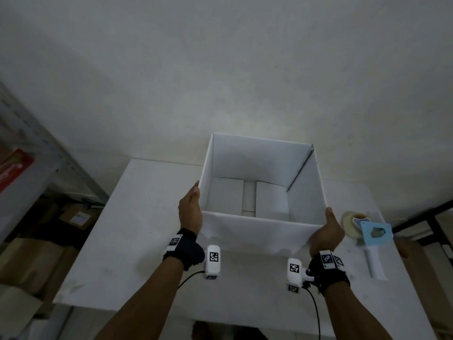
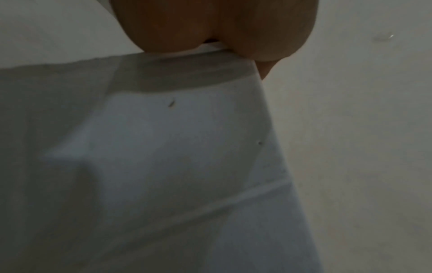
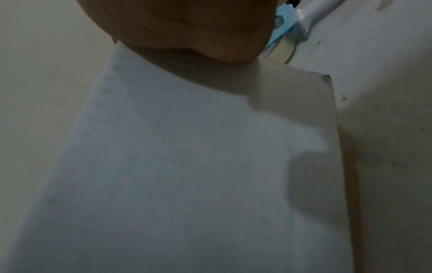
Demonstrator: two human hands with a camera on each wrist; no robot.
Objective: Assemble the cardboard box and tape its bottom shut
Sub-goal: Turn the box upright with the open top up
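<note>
A white cardboard box stands upright on the white table, its top open toward me. Inside, two bottom flaps lie folded in with a gap between them. My left hand lies flat against the outside of the near left corner, fingers straight along the left wall. At the near right corner my right hand cups the box, thumb pointing up; its fingers are hidden. The left wrist view shows the palm on the box wall. The right wrist view shows the palm on the box.
A tape dispenser with a blue plate and white handle lies on the table just right of my right hand, also seen as the dispenser in the right wrist view. A metal shelf with brown cartons stands at the left. A wall is close behind the table.
</note>
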